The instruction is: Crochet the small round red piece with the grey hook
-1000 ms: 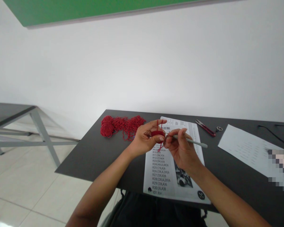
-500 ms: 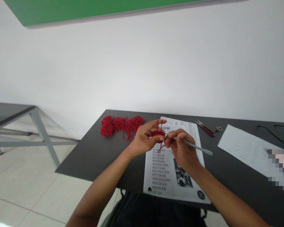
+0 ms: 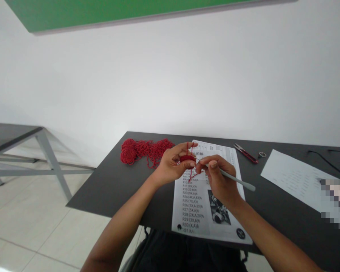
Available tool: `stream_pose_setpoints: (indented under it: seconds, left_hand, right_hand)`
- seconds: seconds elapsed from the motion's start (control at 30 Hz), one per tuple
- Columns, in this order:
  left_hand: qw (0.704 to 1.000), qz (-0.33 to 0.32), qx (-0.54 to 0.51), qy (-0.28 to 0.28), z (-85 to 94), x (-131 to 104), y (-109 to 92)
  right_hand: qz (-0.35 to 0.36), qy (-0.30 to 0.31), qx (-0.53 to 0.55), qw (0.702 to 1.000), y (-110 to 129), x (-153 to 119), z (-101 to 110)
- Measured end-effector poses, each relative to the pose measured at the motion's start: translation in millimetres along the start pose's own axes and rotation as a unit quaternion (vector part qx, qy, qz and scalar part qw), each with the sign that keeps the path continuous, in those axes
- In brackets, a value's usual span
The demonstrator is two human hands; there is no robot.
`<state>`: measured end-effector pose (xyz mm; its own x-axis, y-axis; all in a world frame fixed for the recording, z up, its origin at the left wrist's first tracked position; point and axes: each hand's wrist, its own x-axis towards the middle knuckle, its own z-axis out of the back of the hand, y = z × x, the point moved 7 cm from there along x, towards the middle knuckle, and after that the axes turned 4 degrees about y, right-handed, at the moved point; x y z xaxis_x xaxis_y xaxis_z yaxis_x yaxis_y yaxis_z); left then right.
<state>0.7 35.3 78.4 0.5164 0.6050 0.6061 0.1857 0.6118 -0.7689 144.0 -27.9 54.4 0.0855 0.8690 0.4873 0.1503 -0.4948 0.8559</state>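
Red yarn piece [image 3: 183, 159], with hook [image 3: 238, 181]: held above the table [image 3: 110, 192], between its far and near edges.
I log the left hand [image 3: 171, 164] as nearer, thumb pinching the piece, index finger extended; the right hand [image 3: 222, 177], fingers closed on the hook, sits just rightward, the hook's long axis slanting from the piece's right side toward the near edge.

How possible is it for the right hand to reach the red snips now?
Probably yes: only the flat printed sheet and tabletop seem to lie between the right hand and the snips, though that hand holds a grey-handled hook.
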Motion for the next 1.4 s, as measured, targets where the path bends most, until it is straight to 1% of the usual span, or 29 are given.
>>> stream_pose_setpoints:
  seconds: [0.1,0.2,0.3,0.4,0.47,0.57,0.7,0.83,0.93,1.0,1.13,1.23,1.4]
  left_hand:
    - [1.0,0.012,-0.017,0.0,0.8,1,-1]
    - [0.999,0.028,-0.04,0.007,-0.4,2,-3]
    - [0.999,0.034,-0.039,0.006,-2.1,2,-2]
    - [0.999,0.042,-0.028,-0.011,-3.0,0,2]
    - [0.999,0.043,-0.016,-0.019,-4.6,-1,5]
    - [0.999,0.02,0.027,-0.017,-8.3,-3,5]
    - [0.996,-0.033,0.08,-0.015,-11.0,-4,-2]
    - [0.997,-0.025,0.068,-0.011,-11.7,-5,-2]
    - [1.0,-0.001,0.021,-0.019,-11.4,-6,1]
    - [0.999,0.017,-0.028,-0.024,-11.4,-6,1]
    - [0.991,0.042,-0.123,-0.016,-12.6,-3,-2]
    - [0.984,0.061,-0.165,-0.009,-13.0,-2,-2]
    - [0.971,0.071,-0.228,0.007,-15.7,-3,5]
  right_hand:
    - [-0.017,0.007,0.012,1.0,-6,1,0]
    - [0.003,-0.001,-0.057,0.998,2,3,3]
    - [0.068,-0.013,-0.163,0.984,20,3,4]
    - [0.159,0.005,-0.233,0.959,37,-1,-2]
    - [0.206,0.014,-0.259,0.944,43,-5,-5]
    - [0.229,0.004,-0.263,0.937,44,-7,-2]
    - [0.195,-0.015,-0.215,0.957,39,-7,4]
    - [0.135,-0.045,-0.149,0.978,27,-4,10]
    - [0.082,-0.058,-0.073,0.992,13,-1,13]
    - [0.063,-0.053,-0.033,0.996,6,0,13]
    - [0.064,-0.023,-0.012,0.998,3,3,12]
    - [0.072,-0.006,-0.006,0.997,3,4,12]
    - [0.038,-0.007,0.038,0.999,-6,4,10]
